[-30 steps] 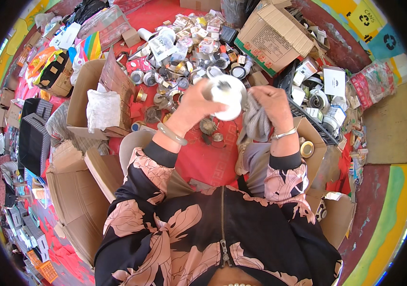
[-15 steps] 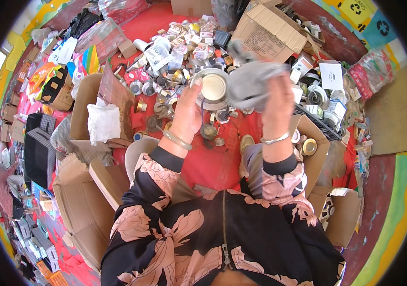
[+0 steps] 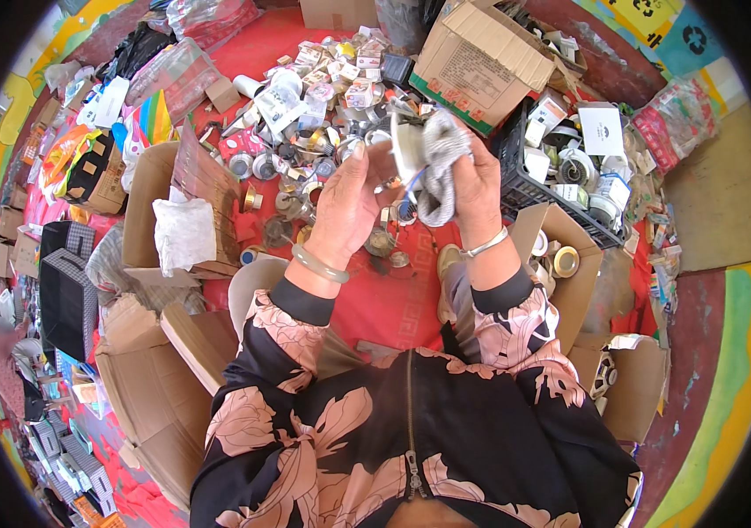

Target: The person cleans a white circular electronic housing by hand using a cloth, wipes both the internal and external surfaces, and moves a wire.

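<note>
Two hands raised over the red floor covering, apart. Right hand clamped on a bunched grey cloth, pressed to a white round fixture seen edge-on between the hands. Left hand loosely open, thumb lifted clear; cannot tell whether its fingers touch the rim. Half a second earlier: fixture face-up, cream disc showing, cloth spread wider to its right.
</note>
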{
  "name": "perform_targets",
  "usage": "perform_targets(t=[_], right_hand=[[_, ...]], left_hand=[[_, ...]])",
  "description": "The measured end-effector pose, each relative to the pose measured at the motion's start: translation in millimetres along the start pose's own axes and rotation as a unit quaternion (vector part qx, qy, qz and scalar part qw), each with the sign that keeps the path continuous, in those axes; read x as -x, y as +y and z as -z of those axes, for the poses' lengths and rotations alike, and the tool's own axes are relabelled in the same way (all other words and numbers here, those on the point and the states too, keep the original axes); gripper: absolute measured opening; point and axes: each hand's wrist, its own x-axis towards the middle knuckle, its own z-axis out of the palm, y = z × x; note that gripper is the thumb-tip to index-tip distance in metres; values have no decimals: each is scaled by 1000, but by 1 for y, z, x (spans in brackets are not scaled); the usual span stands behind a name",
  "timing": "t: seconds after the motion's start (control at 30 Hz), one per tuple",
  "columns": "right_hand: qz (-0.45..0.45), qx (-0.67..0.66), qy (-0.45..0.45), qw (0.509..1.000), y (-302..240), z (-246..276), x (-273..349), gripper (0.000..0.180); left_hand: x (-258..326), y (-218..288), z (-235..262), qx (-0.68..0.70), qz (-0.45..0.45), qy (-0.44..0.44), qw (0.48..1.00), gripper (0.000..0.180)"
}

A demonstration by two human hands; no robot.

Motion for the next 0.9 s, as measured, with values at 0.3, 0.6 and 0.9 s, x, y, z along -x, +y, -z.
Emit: perform_targets(t=[0.3, 0.6, 0.9], right_hand=[[1, 51, 14, 999, 14, -2, 4, 23], [12, -103, 265, 959, -18, 38, -20, 28], [116, 377, -63, 917, 7, -12, 11, 49]], left_hand=[[3, -8, -1, 70, 26, -84, 994, 90], [3, -2, -2, 148, 18, -72, 986, 81], [6, -33, 8, -13, -48, -82, 995, 100]])
